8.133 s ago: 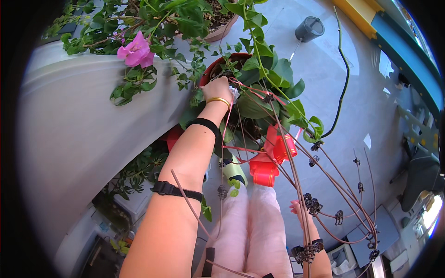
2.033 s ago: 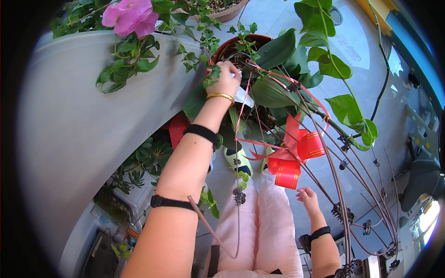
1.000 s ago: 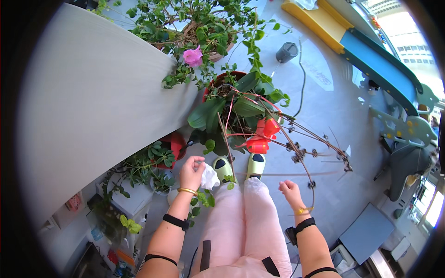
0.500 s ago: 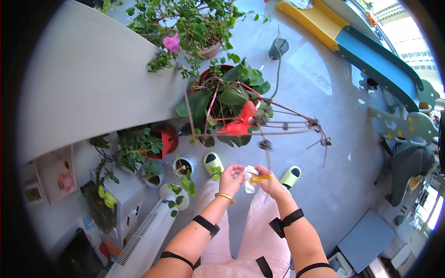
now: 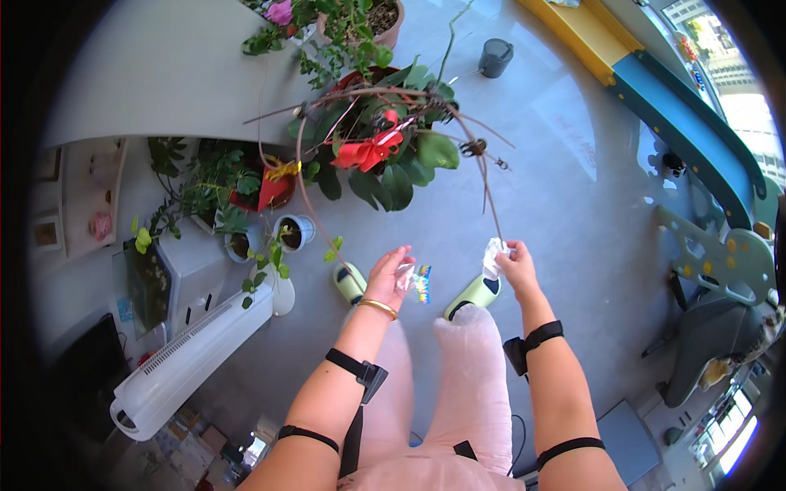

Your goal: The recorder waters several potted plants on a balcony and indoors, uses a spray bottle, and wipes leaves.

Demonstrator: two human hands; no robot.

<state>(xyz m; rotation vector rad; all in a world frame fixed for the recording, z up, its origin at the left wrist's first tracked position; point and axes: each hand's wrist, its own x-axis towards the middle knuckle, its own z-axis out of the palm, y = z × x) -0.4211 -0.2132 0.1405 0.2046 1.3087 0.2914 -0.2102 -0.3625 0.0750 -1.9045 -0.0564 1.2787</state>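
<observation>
My left hand (image 5: 386,278) is closed on a small crinkled packet (image 5: 422,285), yellow and blue with a whitish part by the fingers. Apart from it on the right, my right hand (image 5: 518,266) pinches a crumpled white tissue (image 5: 492,259). A thin brown stem (image 5: 494,209) arches down to the tissue; whether the tissue wraps or only touches its tip I cannot tell. That stem belongs to a broad-leaved potted plant (image 5: 397,186) ahead of me, with a red bow (image 5: 372,150) and dark clips (image 5: 473,147) along its stems.
Left of the plant are a curved white counter (image 5: 164,82), a red pot (image 5: 274,192), a small white pot (image 5: 296,232) and a long white heater (image 5: 196,352). A dark bucket (image 5: 495,58) stands beyond. A yellow and blue slide (image 5: 671,106) runs along the right.
My hands, close together before, have moved apart. The right went forward and right with the tissue, up to the stem; the packet is now in the left. The view has shifted.
</observation>
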